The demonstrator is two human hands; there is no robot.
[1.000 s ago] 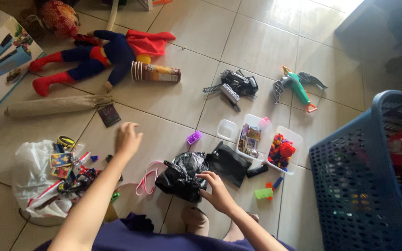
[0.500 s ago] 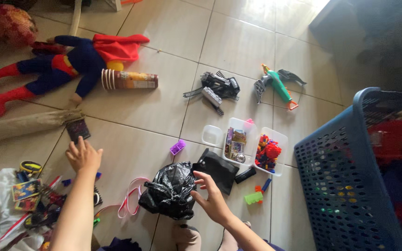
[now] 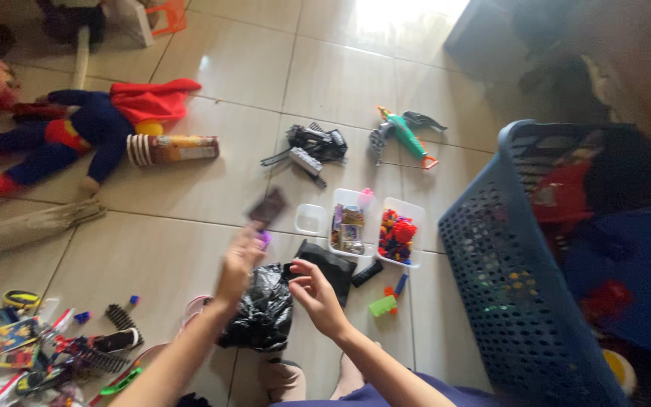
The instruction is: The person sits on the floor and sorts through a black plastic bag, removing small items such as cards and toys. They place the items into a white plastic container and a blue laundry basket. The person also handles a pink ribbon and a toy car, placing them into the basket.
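My left hand (image 3: pixel 236 262) is raised over the tiled floor, its fingertips on a small dark card (image 3: pixel 267 207) that is blurred by motion. My right hand (image 3: pixel 315 291) hovers with fingers apart and curled, holding nothing. It is just right of a crumpled black plastic bag (image 3: pixel 260 310) and over the near edge of a flat black pouch (image 3: pixel 333 264). A small purple piece (image 3: pixel 264 239) lies just beside my left hand's fingers.
A blue slatted laundry basket (image 3: pixel 491 256) holding toys stands at the right. Clear tubs (image 3: pixel 399 234) of small toys, a green block (image 3: pixel 382 305), toy guns (image 3: pixel 315 145), a caped doll (image 3: pixel 77 132), a cylindrical can (image 3: pixel 176 148) and a heap of small toys (image 3: pixel 54 350) lie around.
My left hand took the dark card off the floor at the left and swung it up and right. My right hand stayed by the black bag. The view shifted right.
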